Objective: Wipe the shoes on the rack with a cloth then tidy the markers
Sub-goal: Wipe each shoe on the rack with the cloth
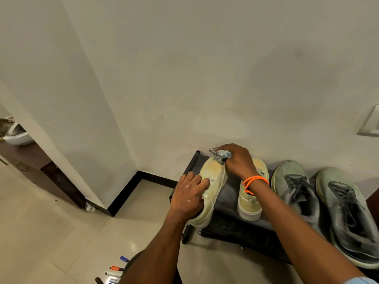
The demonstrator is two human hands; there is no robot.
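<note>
A black shoe rack (225, 199) stands against the wall. On its left end lies a cream sneaker (215, 177), tilted onto its side. My left hand (189, 194) grips this sneaker around its middle. My right hand (238, 160), with an orange band on the wrist, holds a crumpled grey striped cloth (220, 154) against the sneaker's toe. The second cream sneaker (250, 201) stands beside it. Two grey-green running shoes (295, 193) (346, 210) fill the right part of the rack. Several markers (115, 270) lie on the floor at the bottom left, partly hidden by my left arm.
A wall corner with black skirting (125, 193) juts out left of the rack. Beyond it a dark wooden cabinet (30, 158) carries a white bowl (18, 136). A wall switch plate (371, 121) sits at the right edge. Cream tiles (61, 232) cover the floor.
</note>
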